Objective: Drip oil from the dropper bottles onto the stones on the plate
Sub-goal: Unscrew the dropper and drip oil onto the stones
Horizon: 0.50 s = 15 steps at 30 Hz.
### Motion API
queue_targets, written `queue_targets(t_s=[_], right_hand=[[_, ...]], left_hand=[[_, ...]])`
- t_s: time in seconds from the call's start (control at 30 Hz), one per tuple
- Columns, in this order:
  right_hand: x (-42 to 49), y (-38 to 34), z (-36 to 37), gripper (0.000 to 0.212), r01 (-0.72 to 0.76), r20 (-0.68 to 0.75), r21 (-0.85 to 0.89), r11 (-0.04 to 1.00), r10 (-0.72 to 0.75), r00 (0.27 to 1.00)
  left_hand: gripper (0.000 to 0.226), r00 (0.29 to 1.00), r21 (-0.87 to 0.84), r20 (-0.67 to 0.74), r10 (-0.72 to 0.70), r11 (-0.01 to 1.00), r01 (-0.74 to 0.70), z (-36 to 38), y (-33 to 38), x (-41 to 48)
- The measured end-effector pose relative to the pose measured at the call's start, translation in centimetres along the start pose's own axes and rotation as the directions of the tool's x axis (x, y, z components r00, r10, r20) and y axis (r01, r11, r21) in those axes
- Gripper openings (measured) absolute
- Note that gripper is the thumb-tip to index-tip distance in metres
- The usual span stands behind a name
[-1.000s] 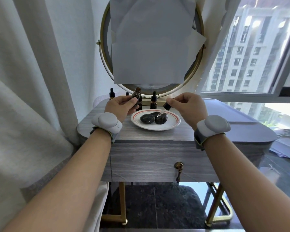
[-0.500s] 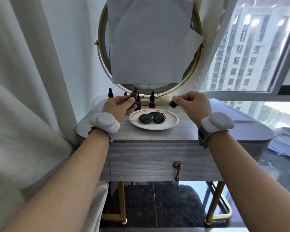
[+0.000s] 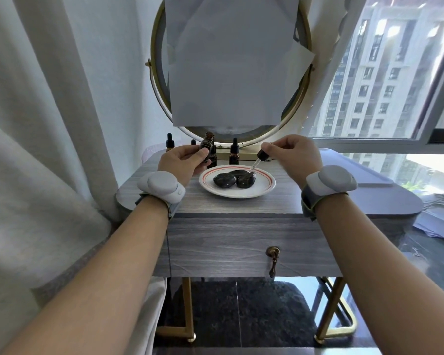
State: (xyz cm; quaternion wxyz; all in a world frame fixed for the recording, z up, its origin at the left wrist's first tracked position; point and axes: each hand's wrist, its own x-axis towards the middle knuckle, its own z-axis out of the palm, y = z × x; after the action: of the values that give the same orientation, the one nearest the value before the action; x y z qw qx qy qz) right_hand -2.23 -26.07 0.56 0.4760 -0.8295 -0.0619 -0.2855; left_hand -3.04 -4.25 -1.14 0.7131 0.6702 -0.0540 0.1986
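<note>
Pinching the dropper (image 3: 260,159) over the stones (image 3: 237,178), the right hand (image 3: 296,156) may squeeze hard and flood them; the left hand (image 3: 181,162) grips the bottle (image 3: 207,145).

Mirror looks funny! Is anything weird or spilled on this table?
Yes, the mirror is odd: grey paper sheets cover nearly all its glass, one sheet sticking out crookedly on the right. No spill shows on the table or plate. The open bottle is simply held by the left hand.
</note>
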Motion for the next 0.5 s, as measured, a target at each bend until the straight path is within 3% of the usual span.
queue_targets(t_s=[0.5], right_hand=[[-0.95,-0.36,-0.27,0.02,0.036,0.083,0.034,0.999,-0.039,0.996]], left_hand=[[0.012,1.0,-0.009,0.014,-0.006,1.0,0.006,-0.06,0.13,-0.16]])
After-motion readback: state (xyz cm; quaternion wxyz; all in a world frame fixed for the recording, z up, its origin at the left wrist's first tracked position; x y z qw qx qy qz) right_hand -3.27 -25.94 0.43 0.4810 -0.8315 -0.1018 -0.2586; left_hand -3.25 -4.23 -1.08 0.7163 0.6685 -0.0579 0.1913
